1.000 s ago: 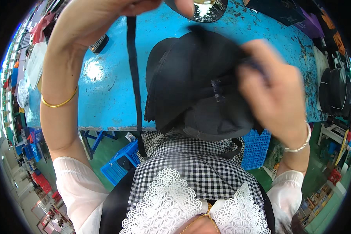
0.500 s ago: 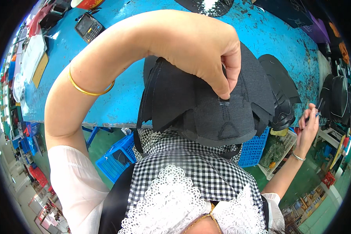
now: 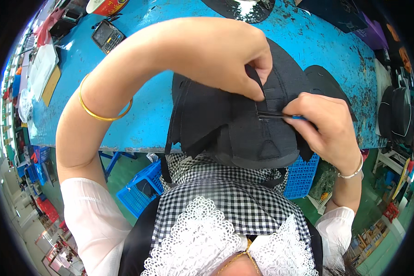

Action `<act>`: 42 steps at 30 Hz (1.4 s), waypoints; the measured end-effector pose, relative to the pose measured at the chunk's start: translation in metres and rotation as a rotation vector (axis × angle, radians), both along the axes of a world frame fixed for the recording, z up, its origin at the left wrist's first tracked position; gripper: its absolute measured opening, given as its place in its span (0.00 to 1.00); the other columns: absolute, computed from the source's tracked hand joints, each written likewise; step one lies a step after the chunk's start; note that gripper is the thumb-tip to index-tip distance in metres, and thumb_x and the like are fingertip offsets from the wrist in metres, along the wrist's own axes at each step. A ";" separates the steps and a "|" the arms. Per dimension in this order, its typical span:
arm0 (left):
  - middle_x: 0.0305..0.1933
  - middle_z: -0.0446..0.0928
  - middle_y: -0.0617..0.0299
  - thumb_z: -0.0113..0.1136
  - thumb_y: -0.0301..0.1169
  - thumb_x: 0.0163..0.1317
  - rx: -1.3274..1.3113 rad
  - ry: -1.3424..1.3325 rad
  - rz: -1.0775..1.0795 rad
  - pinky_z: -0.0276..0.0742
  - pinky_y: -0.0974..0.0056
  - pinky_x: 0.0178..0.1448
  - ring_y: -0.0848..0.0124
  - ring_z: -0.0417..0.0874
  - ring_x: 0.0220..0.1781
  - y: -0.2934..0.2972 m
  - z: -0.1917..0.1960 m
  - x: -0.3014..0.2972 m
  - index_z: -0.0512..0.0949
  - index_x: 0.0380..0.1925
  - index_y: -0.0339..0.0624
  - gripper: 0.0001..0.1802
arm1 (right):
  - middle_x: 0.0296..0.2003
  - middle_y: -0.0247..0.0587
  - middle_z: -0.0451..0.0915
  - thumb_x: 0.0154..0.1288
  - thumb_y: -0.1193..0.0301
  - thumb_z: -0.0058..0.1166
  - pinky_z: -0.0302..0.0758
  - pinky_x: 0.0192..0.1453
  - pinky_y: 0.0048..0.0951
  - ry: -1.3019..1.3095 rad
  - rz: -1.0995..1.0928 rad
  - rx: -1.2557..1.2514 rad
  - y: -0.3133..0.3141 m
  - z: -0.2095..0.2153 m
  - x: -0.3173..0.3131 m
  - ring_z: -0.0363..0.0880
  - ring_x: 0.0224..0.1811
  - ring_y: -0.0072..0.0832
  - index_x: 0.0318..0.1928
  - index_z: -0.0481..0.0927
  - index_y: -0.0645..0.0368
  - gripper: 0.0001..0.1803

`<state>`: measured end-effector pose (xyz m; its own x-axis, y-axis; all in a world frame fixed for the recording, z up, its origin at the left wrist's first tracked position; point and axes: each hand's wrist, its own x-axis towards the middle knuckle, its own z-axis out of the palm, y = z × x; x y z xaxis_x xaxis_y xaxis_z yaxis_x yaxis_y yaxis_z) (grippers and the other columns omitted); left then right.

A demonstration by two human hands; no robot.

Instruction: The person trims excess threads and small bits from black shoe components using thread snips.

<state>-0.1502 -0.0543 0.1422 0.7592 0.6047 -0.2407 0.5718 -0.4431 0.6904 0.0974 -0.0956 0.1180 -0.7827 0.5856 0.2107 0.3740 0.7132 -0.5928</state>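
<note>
**Both hands now closed on the black cap piece**

Your left hand (image 3: 216,57) has its thumb and forefinger pressed together on a small flap of black fabric at the top of the cap piece (image 3: 244,126), the other fingers curled in behind. Your right hand (image 3: 329,126) pinches a slim dark tool with a blue handle (image 3: 280,117), its tip laid flat against a seam just below that flap. Half a second ago this hand was out to the side by the crates, well clear of the cap; it has since come in and the tool now touches the cloth, so the work has passed from fetching to working the seam itself. The left arm has kept its arch over the piece.

The cap piece is held in the air over the near edge of the blue table (image 3: 124,106), just above your chequered front. It is a soft, matte, dark cloth sewn in panels, with raised seam lines and loose pointed edges hanging left. The table is scuffed, chipped paint. A thin gold bangle (image 3: 101,110) circles your left wrist, a pale bracelet (image 3: 349,172) your right. A calculator (image 3: 106,36) lies far back; blue slotted crates (image 3: 301,177) stand below.
</note>
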 end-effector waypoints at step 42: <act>0.25 0.83 0.62 0.63 0.31 0.69 -0.463 -0.582 0.396 0.58 0.79 0.18 0.85 0.68 0.15 0.017 0.021 -0.041 0.83 0.42 0.36 0.08 | 0.40 0.45 0.86 0.53 0.64 0.70 0.79 0.28 0.30 -0.661 -0.090 0.366 -0.035 0.027 -0.070 0.85 0.27 0.36 0.46 0.78 0.62 0.23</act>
